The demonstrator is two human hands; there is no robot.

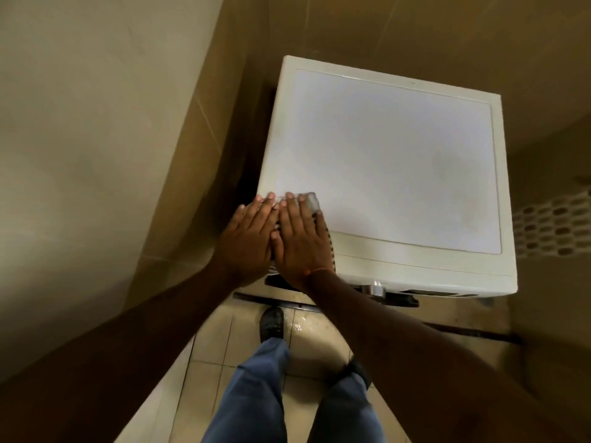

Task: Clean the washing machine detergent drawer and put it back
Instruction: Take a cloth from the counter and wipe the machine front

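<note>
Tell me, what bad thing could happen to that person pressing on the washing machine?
1. Both the left hand and the right hand lie flat on something striped and clear-edged at the washing machine top's front corner; it seems to overhang the edge, so it might slide off.
2. A wet patch shines on the floor tiles beside the shoe; a step there could slip.

White washing machine [393,161] top, pale flat panel with cream rim, faint grey smudge toward right. At its front-left corner lies a striped cloth [331,247] with a clear plastic piece [311,201] on it, both mostly covered
</note>
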